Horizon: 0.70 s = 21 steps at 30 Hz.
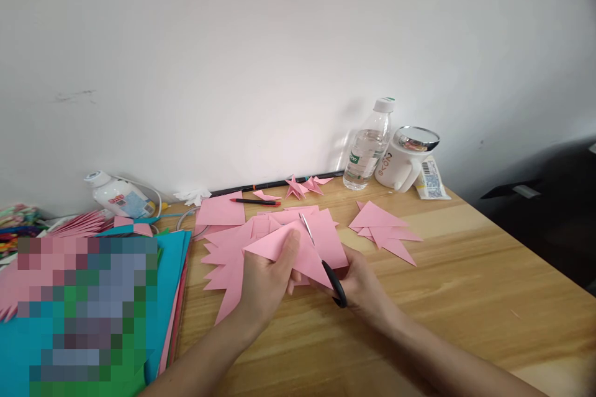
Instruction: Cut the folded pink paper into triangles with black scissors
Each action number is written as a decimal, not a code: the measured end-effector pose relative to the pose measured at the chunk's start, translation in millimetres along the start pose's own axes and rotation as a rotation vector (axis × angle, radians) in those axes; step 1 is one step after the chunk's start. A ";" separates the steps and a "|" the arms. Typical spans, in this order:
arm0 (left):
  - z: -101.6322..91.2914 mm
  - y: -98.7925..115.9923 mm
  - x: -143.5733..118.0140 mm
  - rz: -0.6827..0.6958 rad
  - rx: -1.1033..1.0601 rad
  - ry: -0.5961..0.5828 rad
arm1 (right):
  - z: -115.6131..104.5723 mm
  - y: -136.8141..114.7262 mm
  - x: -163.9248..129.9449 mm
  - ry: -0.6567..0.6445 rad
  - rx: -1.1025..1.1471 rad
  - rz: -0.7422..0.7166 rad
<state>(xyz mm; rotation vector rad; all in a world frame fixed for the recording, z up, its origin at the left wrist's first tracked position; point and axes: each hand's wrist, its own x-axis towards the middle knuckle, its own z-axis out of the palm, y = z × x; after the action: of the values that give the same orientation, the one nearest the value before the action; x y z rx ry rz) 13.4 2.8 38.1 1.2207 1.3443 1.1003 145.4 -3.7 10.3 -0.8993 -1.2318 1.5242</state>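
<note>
My left hand (267, 282) grips a folded pink paper triangle (288, 249) above the wooden table (465, 285). My right hand (361, 282) holds black-handled scissors (326, 263), whose blades rise over the top edge of that paper. Under both hands lie several pink sheets and folded triangles (228, 260). More pink triangles (384, 226) lie to the right of my hands.
A red pen (255, 201) and small pink folded stars (302, 186) lie near the wall. A water bottle (370, 146) and white mug (405, 161) stand at the back right. Stacked coloured paper (172, 260) and a glue bottle (118, 195) sit at the left.
</note>
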 end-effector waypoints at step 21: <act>-0.7 1.6 -1.1 -0.011 0.029 -0.020 | 0.4 -0.2 -0.4 0.008 0.019 0.019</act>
<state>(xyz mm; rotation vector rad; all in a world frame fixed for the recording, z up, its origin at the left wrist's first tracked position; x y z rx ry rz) 12.9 1.8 39.8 1.2411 1.3544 1.0610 145.2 -4.2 10.6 -0.9066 -1.2040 1.5437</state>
